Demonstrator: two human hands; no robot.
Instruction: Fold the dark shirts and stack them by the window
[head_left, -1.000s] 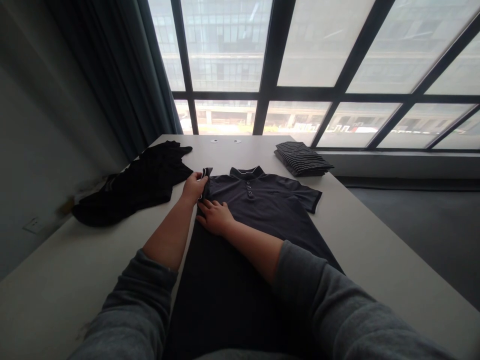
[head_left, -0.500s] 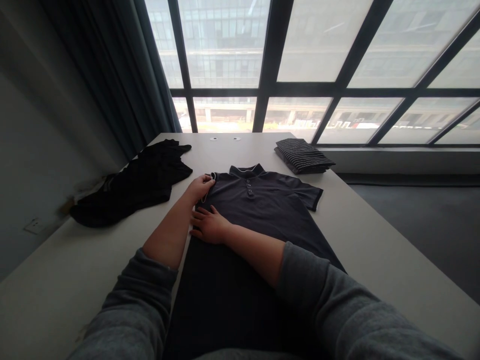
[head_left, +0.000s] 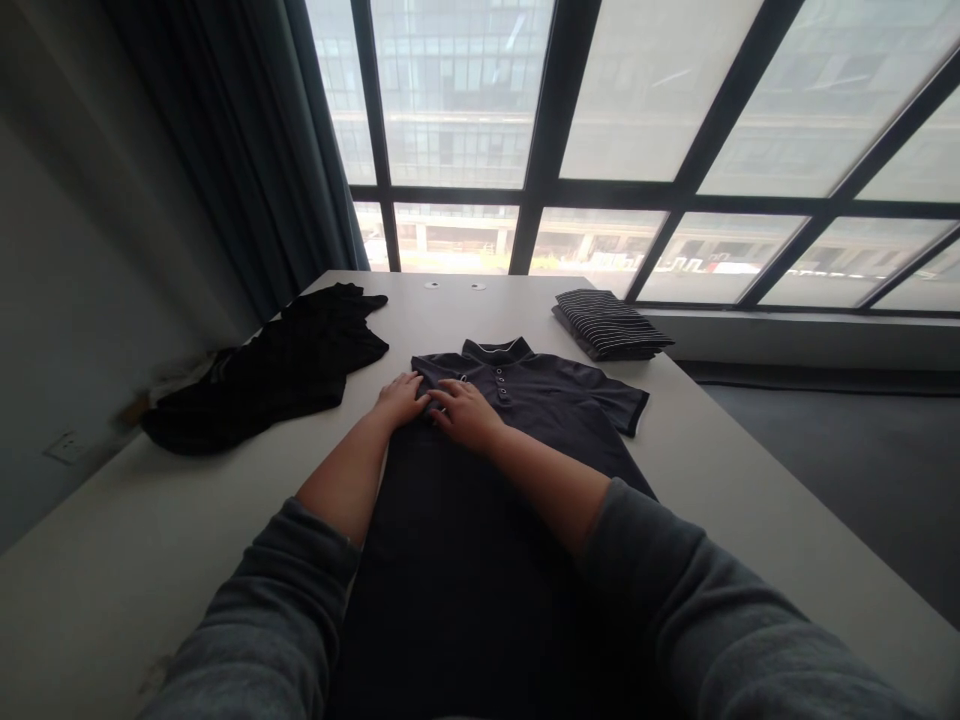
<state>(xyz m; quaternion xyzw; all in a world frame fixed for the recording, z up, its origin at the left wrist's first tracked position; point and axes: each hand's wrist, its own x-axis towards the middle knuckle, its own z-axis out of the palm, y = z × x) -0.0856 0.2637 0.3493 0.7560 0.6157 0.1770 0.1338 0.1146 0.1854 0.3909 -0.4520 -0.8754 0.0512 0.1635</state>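
At frame centre, left hand (head_left: 403, 399) and right hand (head_left: 466, 411) press flat, fingers released, on dark polo shirt (head_left: 525, 400): left sleeve folded in, right sleeve still spread.

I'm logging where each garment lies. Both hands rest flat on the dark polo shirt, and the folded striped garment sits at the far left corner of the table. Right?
Not quite. The head view shows the folded striped garment at the far right of the table, not the left. The rest holds: the left hand and the right hand rest flat on the dark polo shirt.
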